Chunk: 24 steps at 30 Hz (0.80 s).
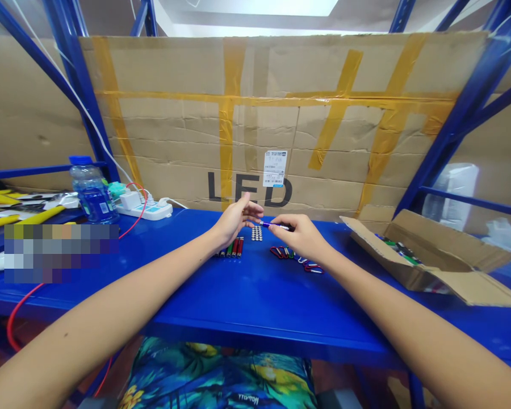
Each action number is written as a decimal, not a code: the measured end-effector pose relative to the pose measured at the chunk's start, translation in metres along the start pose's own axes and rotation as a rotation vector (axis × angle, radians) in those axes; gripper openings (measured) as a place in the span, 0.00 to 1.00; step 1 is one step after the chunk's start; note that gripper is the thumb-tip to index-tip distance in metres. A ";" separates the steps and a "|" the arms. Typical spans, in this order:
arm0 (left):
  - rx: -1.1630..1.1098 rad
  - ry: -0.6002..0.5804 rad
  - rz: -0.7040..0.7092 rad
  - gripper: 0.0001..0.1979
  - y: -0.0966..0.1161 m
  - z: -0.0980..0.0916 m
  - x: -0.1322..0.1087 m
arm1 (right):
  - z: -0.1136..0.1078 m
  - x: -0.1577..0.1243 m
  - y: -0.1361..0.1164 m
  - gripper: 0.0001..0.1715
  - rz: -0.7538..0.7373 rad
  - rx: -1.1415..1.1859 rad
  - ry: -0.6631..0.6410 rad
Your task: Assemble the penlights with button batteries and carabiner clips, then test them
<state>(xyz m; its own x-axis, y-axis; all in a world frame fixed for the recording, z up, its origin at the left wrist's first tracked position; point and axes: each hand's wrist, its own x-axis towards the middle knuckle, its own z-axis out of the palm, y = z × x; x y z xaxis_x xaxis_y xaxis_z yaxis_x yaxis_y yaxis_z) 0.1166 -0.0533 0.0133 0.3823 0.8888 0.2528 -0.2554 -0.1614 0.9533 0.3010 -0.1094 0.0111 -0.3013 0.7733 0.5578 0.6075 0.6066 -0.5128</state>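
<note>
My right hand (300,232) grips a slim purple metal tube (277,226) with a dark end, which points left toward my other hand. Close to its tip is my left hand (238,218), thumb raised and fingers apart, apparently holding nothing. Just below and between the hands, small round silver pieces (256,233) stand in neat rows on the blue table (247,301). Several slim coloured tubes (235,247), red and green among them, lie side by side under my left wrist, which partly hides them. Coloured carabiners (287,253) lie in a line below my right hand.
An open cardboard box (409,250) with small coloured parts stands at the right. On the left are a water bottle (92,193), a white power strip (149,211) and a red cable (25,298). A large taped cardboard sheet (187,136) rises behind the table.
</note>
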 end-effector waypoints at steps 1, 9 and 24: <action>-0.003 -0.002 -0.001 0.28 0.000 0.000 0.000 | 0.000 0.000 0.000 0.15 0.000 -0.004 0.000; 0.001 -0.008 -0.005 0.28 -0.001 0.000 0.000 | 0.001 0.000 0.001 0.14 -0.007 -0.015 -0.003; 0.088 -0.010 0.018 0.22 0.002 -0.003 0.001 | 0.002 0.002 0.003 0.15 0.004 0.006 -0.020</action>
<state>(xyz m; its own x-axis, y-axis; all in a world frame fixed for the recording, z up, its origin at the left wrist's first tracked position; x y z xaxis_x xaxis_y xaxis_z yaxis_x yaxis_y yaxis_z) 0.1143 -0.0513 0.0154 0.3871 0.8814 0.2708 -0.1837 -0.2141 0.9594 0.3011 -0.1062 0.0096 -0.3135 0.7794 0.5424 0.6043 0.6044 -0.5192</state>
